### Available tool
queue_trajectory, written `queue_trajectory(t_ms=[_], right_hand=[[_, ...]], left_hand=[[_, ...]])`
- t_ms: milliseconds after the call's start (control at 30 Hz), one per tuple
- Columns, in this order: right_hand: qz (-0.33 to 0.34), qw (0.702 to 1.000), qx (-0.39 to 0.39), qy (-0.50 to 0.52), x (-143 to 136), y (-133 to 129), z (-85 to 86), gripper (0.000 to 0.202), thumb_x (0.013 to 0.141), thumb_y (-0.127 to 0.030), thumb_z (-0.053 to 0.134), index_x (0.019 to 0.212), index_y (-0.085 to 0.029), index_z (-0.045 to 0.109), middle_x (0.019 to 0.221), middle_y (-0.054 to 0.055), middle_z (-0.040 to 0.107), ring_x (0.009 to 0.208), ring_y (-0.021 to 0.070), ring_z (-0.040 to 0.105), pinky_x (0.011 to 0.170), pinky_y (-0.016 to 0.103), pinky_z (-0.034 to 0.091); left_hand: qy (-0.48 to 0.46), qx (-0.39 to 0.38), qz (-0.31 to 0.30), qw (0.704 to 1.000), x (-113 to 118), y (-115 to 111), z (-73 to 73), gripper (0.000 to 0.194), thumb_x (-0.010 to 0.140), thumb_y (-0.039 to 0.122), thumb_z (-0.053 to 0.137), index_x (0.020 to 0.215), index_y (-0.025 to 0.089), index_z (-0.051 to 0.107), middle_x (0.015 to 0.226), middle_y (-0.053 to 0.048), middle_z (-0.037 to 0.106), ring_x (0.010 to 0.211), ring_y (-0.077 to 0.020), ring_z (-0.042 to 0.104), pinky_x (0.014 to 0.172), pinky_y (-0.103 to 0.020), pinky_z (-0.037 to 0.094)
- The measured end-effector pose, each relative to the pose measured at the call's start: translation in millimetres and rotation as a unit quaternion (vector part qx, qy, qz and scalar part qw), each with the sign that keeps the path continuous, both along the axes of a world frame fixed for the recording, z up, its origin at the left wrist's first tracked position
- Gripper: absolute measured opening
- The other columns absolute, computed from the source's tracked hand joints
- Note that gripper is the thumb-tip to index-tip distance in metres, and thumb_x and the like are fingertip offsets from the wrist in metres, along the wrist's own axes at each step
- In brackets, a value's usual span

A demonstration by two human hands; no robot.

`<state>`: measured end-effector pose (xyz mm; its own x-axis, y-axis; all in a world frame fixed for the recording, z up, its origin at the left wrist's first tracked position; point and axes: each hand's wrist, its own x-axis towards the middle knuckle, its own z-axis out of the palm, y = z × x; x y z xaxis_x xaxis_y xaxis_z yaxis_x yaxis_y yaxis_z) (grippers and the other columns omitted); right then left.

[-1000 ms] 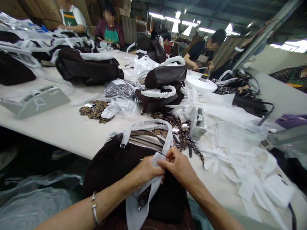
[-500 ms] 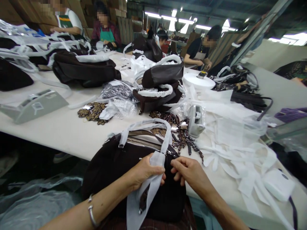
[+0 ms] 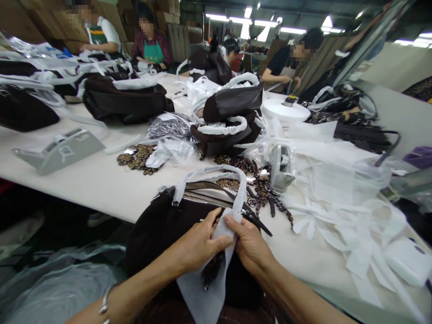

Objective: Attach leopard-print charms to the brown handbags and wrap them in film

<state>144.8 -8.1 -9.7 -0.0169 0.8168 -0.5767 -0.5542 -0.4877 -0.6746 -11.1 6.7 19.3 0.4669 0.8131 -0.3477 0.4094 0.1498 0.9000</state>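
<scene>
Right hand (image 3: 253, 245) returns to the white strip (image 3: 216, 297)

Half a second earlier, this hand is off the strip, its fingertips drawn together at the bag's right side; now its thumb presses the strip's upper part, and a dark strap end (image 3: 263, 227) juts out to the right. The left hand (image 3: 199, 240) grips the same strip from the other side, thumb laid across it, index finger stretched toward the top. Both grips are narrow. The dark bag (image 3: 162, 229) sits right in front of the person, at the table's near edge; what carries its weight is hidden.

If either thumb eases, the limp strip could slip or unroll at the handle's foot. Uneven pull might crease or tear it, since it looks thin and papery. The small dark charm (image 3: 212, 270) hanging against it could get caught in a fold, and the loose strap end could snag.

The bag looks matt and soft, round-shouldered, with a metallic zip (image 3: 209, 203) along its mouth. The handle (image 3: 216, 168) arches above, sheathed in pale, wrinkled wrapping. Flat, curling white ribbons (image 3: 337, 238) litter the table (image 3: 87, 173) to the right.
</scene>
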Motion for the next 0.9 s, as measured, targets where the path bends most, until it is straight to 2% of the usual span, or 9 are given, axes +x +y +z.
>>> queue_trajectory(t_ms=[100,167,267,333,433,567,633,767,900], right_hand=[[-0.041,0.999,0.003,0.002,-16,3,-4.6,0.042,0.056,-0.04,0.089,0.084,-0.017,0.068,0.072,0.002,0.072,0.06,0.0169,0.062,0.06,0.029,0.051],[-0.053,0.999,0.005,0.005,-26,4,-9.1,0.041,0.058,-0.041,0.088,0.083,-0.017,0.066,0.071,0.002,0.071,0.061,0.0176,0.063,0.061,0.029,0.051],[-0.052,0.998,0.009,0.023,-33,2,-11.5,0.04,0.062,-0.042,0.086,0.086,-0.018,0.066,0.076,0.004,0.073,0.067,0.0188,0.065,0.067,0.031,0.054],[-0.015,0.998,0.009,0.056,-28,-3,-7.2,0.037,0.069,-0.044,0.082,0.09,-0.018,0.067,0.084,0.006,0.074,0.077,0.0203,0.067,0.076,0.033,0.054],[0.091,0.986,0.024,0.139,-10,-18,5.3,0.032,0.083,-0.045,0.068,0.1,-0.018,0.068,0.105,0.01,0.072,0.099,0.0238,0.065,0.091,0.037,0.05],[0.171,0.965,0.053,0.19,8,-38,11.9,0.029,0.09,-0.031,0.061,0.116,-0.019,0.065,0.124,0.011,0.065,0.115,0.0252,0.059,0.101,0.042,0.042],[0.178,0.967,0.05,0.175,4,-44,6.0,0.027,0.091,-0.03,0.061,0.114,-0.016,0.066,0.12,0.012,0.067,0.111,0.0244,0.061,0.102,0.042,0.042],[0.163,0.976,0.022,0.143,-15,-44,-9.6,0.023,0.089,-0.032,0.065,0.099,-0.012,0.068,0.098,0.011,0.073,0.088,0.0199,0.067,0.091,0.039,0.048],[0.129,0.985,-0.001,0.118,-30,-43,-12.4,0.025,0.085,-0.035,0.07,0.094,-0.012,0.068,0.089,0.009,0.074,0.077,0.0174,0.067,0.079,0.034,0.052]], left_hand=[[0.045,0.01,-0.019,0.999,-26,-13,8.8,0.062,0.075,0.031,0.069,0.133,0.025,0.048,0.083,0.001,0.071,0.074,-0.0202,0.065,0.065,-0.022,0.043],[0.1,0.05,0.007,0.994,-37,-25,7.4,0.053,0.072,0.025,0.072,0.122,0.026,0.055,0.091,0.001,0.071,0.083,-0.0207,0.066,0.071,-0.022,0.042],[0.145,0.098,0.05,0.983,-44,-40,1.0,0.025,0.079,0.021,0.062,0.103,0.025,0.059,0.092,0.002,0.069,0.086,-0.0187,0.066,0.075,-0.021,0.04],[0.135,0.099,0.063,0.984,-45,-44,-1.3,0.011,0.083,0.018,0.055,0.092,0.023,0.059,0.085,0.003,0.067,0.08,-0.0159,0.064,0.074,-0.02,0.039],[0.104,0.071,0.083,0.989,-48,-43,-0.8,0.01,0.081,0.014,0.053,0.084,0.021,0.059,0.078,0.004,0.063,0.074,-0.0139,0.061,0.07,-0.02,0.039],[0.064,0.058,0.091,0.992,-52,-39,-0.6,0.012,0.076,0.012,0.055,0.084,0.02,0.06,0.077,0.005,0.061,0.074,-0.0136,0.058,0.067,-0.019,0.039],[0.051,0.066,0.083,0.993,-52,-40,-1.4,0.013,0.075,0.011,0.055,0.083,0.019,0.061,0.078,0.005,0.061,0.075,-0.0137,0.058,0.068,-0.02,0.04],[0.043,0.084,0.079,0.992,-54,-45,0.7,0.013,0.078,0.011,0.056,0.086,0.019,0.062,0.079,0.004,0.06,0.075,-0.0133,0.057,0.069,-0.021,0.041],[0.02,0.095,0.077,0.992,-56,-50,8.5,0.012,0.087,0.018,0.055,0.093,0.02,0.065,0.087,0.002,0.063,0.082,-0.0142,0.06,0.076,-0.023,0.043]])
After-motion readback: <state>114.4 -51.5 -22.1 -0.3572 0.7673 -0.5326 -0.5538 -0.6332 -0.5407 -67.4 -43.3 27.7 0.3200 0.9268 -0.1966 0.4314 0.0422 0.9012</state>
